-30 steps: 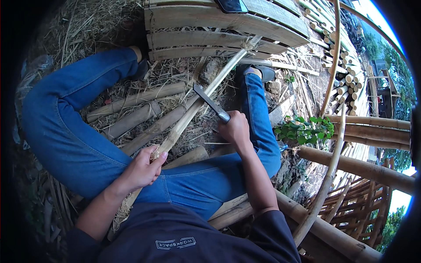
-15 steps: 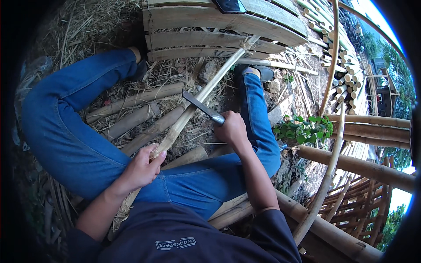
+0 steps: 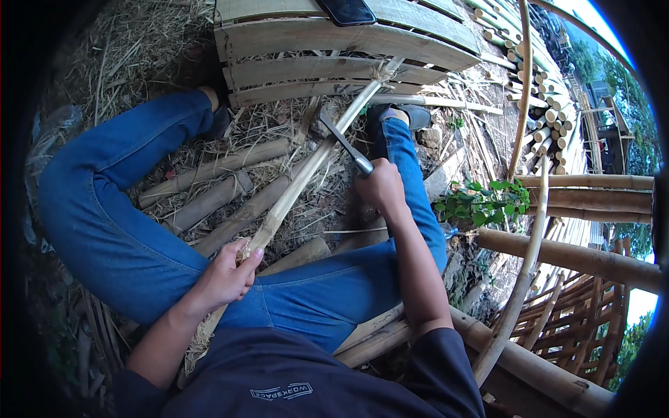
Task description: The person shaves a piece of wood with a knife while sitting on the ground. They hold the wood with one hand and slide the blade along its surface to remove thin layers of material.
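A long pale bamboo strip [image 3: 296, 188] slants from beneath my left forearm up to the slats of a wooden crate, where fibres bunch around its far end. My left hand [image 3: 226, 274] is closed around its near part, above my thigh. In my right hand [image 3: 382, 187] is a knife [image 3: 346, 148], gripped by its handle; the handle is mostly hidden by my fingers. The blade lies across the strip at about mid-length, its tip reaching past the strip's left side. Frayed shavings [image 3: 202, 343] hang by my left forearm.
The wooden crate [image 3: 293, 43] stands ahead, with a phone [image 3: 348, 10] on top. Cut bamboo pieces [image 3: 209, 203] lie on straw between my legs. To the right are a leafy plant [image 3: 484, 200], bamboo poles [image 3: 564, 259] and a pole stack [image 3: 550, 132].
My right hand and the knife have moved away from me, up along the strip toward the crate. My left hand keeps its grip in nearly the same place.
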A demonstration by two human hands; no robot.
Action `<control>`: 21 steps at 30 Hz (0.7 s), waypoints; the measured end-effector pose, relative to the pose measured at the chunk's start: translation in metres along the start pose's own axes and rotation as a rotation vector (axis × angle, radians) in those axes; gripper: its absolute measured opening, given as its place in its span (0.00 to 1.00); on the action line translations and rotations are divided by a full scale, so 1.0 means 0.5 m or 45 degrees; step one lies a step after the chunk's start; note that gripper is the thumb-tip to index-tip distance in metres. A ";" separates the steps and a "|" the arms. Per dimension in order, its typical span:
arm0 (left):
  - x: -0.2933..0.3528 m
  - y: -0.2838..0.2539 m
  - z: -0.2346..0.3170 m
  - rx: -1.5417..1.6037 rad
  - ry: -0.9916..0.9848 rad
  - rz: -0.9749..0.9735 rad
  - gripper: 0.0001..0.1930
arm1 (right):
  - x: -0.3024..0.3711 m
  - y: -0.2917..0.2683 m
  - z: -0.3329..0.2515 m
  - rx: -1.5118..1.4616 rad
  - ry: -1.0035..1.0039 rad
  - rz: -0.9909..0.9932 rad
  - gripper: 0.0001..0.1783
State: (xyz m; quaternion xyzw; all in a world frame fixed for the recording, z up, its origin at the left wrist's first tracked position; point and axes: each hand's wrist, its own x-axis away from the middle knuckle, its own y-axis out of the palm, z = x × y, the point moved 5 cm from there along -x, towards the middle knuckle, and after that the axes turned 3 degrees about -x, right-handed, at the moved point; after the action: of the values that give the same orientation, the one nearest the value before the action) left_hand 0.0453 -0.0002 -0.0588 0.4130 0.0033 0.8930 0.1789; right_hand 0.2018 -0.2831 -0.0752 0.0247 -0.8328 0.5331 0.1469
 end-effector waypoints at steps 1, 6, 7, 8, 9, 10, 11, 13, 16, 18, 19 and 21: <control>0.001 0.002 0.001 0.000 -0.002 -0.004 0.15 | -0.004 -0.006 0.002 -0.015 0.039 -0.009 0.13; -0.002 -0.002 0.003 -0.022 0.033 0.016 0.13 | -0.011 0.006 0.000 0.019 -0.087 -0.091 0.12; -0.003 -0.001 0.008 -0.025 0.032 0.007 0.13 | -0.015 0.007 0.005 0.021 -0.078 -0.088 0.12; -0.002 -0.003 0.013 0.025 0.032 0.010 0.13 | -0.016 0.006 -0.002 -0.015 -0.094 -0.026 0.11; 0.000 -0.005 0.016 0.074 0.032 0.014 0.13 | -0.015 0.005 -0.009 -0.051 -0.110 0.037 0.11; 0.004 -0.005 0.011 0.073 0.029 0.016 0.13 | -0.001 0.012 -0.018 -0.061 -0.172 0.024 0.10; 0.005 -0.003 0.002 0.104 0.004 -0.018 0.13 | 0.005 0.028 -0.015 -0.056 -0.185 -0.045 0.10; 0.003 -0.003 -0.002 0.133 -0.020 -0.050 0.13 | -0.006 0.013 0.008 -0.008 -0.107 -0.005 0.11; 0.002 0.003 0.000 0.056 0.023 -0.061 0.13 | -0.039 -0.015 0.043 0.023 0.030 0.101 0.11; 0.002 0.003 -0.007 0.062 -0.008 -0.033 0.13 | -0.032 -0.006 0.018 0.053 -0.127 0.094 0.11; 0.000 0.002 -0.010 0.069 -0.042 -0.015 0.13 | -0.017 0.002 0.006 0.073 -0.249 0.047 0.12; 0.002 0.007 -0.008 0.032 -0.030 -0.049 0.10 | -0.029 -0.002 0.009 0.112 -0.202 0.007 0.13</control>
State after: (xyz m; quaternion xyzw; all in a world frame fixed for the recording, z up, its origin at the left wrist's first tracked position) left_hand 0.0405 -0.0028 -0.0604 0.4257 0.0203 0.8843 0.1909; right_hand 0.2150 -0.2893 -0.0799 0.0708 -0.8177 0.5660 0.0779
